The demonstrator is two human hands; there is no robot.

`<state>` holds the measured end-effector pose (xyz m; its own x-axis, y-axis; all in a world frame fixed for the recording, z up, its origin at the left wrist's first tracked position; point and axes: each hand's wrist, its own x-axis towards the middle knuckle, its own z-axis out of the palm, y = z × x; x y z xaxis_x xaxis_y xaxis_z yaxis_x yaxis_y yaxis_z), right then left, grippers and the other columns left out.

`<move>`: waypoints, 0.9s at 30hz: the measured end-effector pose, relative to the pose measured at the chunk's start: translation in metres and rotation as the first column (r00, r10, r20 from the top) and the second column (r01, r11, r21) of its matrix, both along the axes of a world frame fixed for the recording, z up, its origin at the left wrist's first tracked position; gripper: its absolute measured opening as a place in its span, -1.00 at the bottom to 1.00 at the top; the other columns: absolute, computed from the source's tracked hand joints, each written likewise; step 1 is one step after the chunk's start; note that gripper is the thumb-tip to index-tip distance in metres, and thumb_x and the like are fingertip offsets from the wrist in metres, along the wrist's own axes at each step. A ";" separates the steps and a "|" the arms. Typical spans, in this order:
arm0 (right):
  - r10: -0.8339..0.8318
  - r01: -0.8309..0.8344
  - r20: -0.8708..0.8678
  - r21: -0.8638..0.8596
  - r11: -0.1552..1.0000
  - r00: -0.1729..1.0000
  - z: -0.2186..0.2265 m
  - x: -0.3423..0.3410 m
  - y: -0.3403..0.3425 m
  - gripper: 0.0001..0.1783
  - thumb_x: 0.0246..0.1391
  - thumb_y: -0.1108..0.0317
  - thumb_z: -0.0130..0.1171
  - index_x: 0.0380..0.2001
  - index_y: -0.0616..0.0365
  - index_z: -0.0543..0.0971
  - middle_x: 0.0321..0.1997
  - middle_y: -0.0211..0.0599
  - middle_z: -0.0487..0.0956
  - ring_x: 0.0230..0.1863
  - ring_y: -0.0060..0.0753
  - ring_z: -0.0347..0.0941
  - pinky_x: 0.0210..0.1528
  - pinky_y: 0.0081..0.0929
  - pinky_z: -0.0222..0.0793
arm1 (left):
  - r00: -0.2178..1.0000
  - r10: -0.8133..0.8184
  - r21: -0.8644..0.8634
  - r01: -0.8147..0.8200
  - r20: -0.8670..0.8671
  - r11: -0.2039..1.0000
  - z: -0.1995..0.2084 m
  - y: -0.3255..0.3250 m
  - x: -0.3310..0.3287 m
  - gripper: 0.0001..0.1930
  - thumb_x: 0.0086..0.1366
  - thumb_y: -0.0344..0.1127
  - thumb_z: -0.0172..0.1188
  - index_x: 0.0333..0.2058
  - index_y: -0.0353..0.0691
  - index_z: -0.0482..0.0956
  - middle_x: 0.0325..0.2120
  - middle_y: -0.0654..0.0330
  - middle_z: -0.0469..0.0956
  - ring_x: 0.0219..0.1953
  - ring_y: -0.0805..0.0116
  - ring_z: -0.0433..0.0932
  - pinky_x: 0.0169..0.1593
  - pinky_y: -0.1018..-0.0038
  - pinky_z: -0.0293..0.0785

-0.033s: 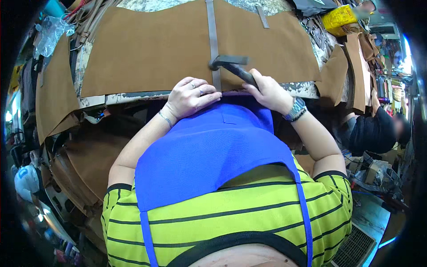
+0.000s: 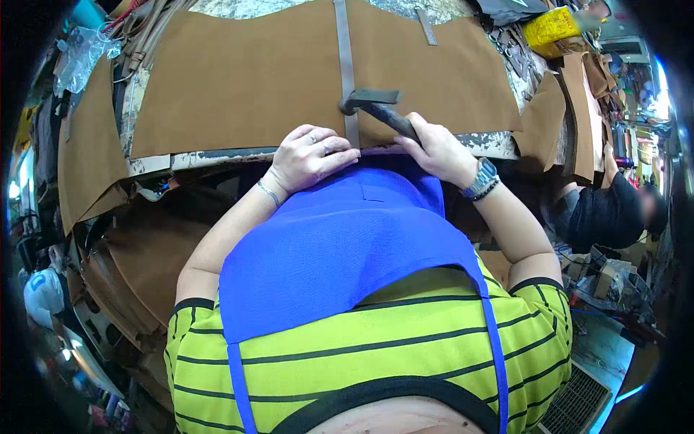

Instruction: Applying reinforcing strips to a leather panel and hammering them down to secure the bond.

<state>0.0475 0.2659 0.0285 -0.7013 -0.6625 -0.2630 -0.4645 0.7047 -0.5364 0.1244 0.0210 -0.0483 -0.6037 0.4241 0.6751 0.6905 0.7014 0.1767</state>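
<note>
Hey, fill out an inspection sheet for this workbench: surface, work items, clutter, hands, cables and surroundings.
Surface: worktable with worn, patchy paint, mostly covered.
Work items: brown sheet spread across it; long grey strip lying over the sheet; hammer with its head over the strip, contact unclear.
Clutter: bundled straps and clear plastic bag upper left; yellow package upper right.
Hands: left hand has fingertips at the strip's near end; right hand grips the hammer's handle.
Cables: nothing seen clearly enough to confirm.
Surroundings: another person in dark clothing at right; metal grille lower right.
</note>
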 end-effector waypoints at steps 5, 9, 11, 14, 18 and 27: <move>0.003 -0.008 -0.037 -0.117 0.993 0.999 -0.007 0.022 0.012 -0.70 0.15 0.20 0.03 -0.25 0.21 0.30 -0.45 0.11 0.48 -0.34 0.19 0.45 -0.34 -0.09 0.34 | 1.000 0.000 0.022 0.000 -0.013 1.000 -0.004 0.002 0.000 -0.90 0.05 -0.17 0.27 -0.41 0.10 0.63 -0.43 0.48 0.55 -0.32 0.53 0.53 -0.24 0.53 0.44; 0.023 -0.023 0.016 -0.040 0.999 1.000 0.000 0.022 0.015 -0.68 0.15 0.20 0.04 -0.22 0.24 0.30 -0.42 0.13 0.49 -0.32 0.17 0.46 -0.32 -0.10 0.35 | 0.998 -0.048 0.068 0.046 0.033 0.997 0.001 0.001 0.002 -0.87 -0.01 -0.18 0.33 -0.44 0.05 0.61 -0.44 0.46 0.56 -0.34 0.52 0.54 -0.23 0.50 0.45; 0.037 -0.039 -0.019 -0.134 0.990 0.999 -0.007 0.025 0.019 -0.67 0.14 0.19 0.04 -0.21 0.24 0.31 -0.40 0.13 0.50 -0.31 0.16 0.46 -0.31 -0.11 0.36 | 0.997 -0.049 0.109 0.042 0.061 0.993 0.006 -0.002 0.003 -0.87 -0.02 -0.22 0.34 -0.44 0.03 0.60 -0.45 0.44 0.56 -0.35 0.50 0.55 -0.23 0.48 0.46; 0.028 -0.029 -0.013 -0.057 0.998 1.000 -0.007 0.031 0.023 -0.70 0.11 0.22 0.09 -0.28 0.24 0.34 -0.43 0.12 0.47 -0.35 0.19 0.43 -0.33 -0.13 0.35 | 0.994 -0.026 0.164 0.009 0.103 0.986 0.004 -0.011 0.006 -0.86 -0.04 -0.29 0.34 -0.45 0.00 0.59 -0.46 0.41 0.57 -0.37 0.46 0.56 -0.22 0.44 0.47; -0.133 0.129 -0.091 -0.049 0.990 0.987 0.003 0.002 0.050 -0.76 0.06 0.27 0.10 -0.21 0.11 0.44 -0.30 -0.06 0.55 -0.23 0.02 0.50 -0.21 -0.24 0.43 | 0.980 0.118 0.144 -0.142 0.160 0.979 0.019 -0.033 0.016 -0.90 -0.01 -0.36 0.29 -0.46 -0.05 0.59 -0.47 0.36 0.58 -0.37 0.39 0.57 -0.21 0.40 0.46; -0.554 0.783 -0.720 -0.025 0.622 0.418 -0.011 -0.121 0.228 -0.61 0.12 0.08 0.05 -0.03 -0.01 0.44 -0.07 -0.13 0.52 -0.06 -0.03 0.46 -0.09 -0.16 0.38 | 0.368 0.878 -0.246 -0.861 0.307 0.446 0.016 -0.154 -0.003 -0.44 0.30 0.11 -0.07 0.16 -0.07 0.26 0.15 0.03 0.28 0.23 0.09 0.20 0.21 0.03 0.12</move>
